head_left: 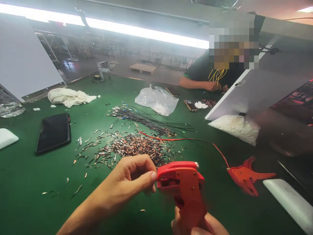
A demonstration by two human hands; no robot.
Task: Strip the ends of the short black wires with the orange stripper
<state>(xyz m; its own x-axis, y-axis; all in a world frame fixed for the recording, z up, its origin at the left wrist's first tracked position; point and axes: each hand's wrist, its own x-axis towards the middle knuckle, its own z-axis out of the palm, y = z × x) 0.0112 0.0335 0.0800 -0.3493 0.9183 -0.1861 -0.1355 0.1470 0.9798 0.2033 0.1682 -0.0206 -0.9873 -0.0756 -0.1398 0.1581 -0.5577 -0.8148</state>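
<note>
My right hand is wrapped round the handles of a red wire stripper, low in the middle of the view. At the tool's jaw end, my left hand pinches thumb against fingers; whatever lies between them is hidden. Just beyond the hands spreads a heap of short wire offcuts with black and copper-coloured bits. Behind it lies a bundle of long black wires, some with blue ends. A second red wire stripper rests at the right, and a red-and-dark wire runs towards it.
A black phone lies left on the green table. Farther back are a white cloth and a clear plastic bag. A filled bag sits by the right panel. Across the table a co-worker's hand holds yellow wires.
</note>
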